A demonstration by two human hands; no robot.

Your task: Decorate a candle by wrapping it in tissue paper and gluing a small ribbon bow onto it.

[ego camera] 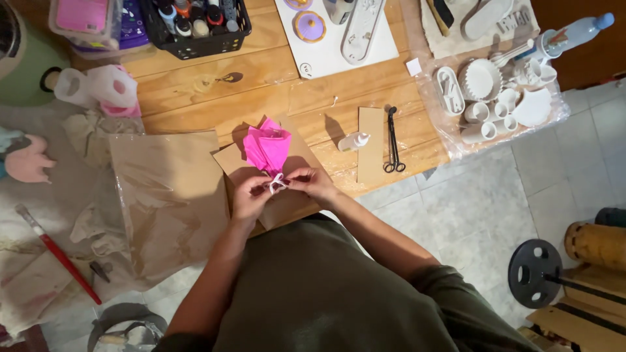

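A bright pink folded paper bundle (267, 147) fans out above a brown cardboard sheet (287, 195) at the near edge of the wooden table (261, 91). Its narrow lower end is bound with white string (278, 184). My left hand (249, 195) pinches the string from the left. My right hand (313, 182) pinches it from the right. Both hands meet at the knot, fingers closed on the string ends.
Black scissors (393, 140) lie on a cardboard strip to the right, beside a small white bottle (353, 141). White ceramic pieces (495, 98) sit on plastic at the far right. A black basket of paint bottles (195, 23) stands at the back. Brown paper (166, 195) and a red brush (59, 254) lie left.
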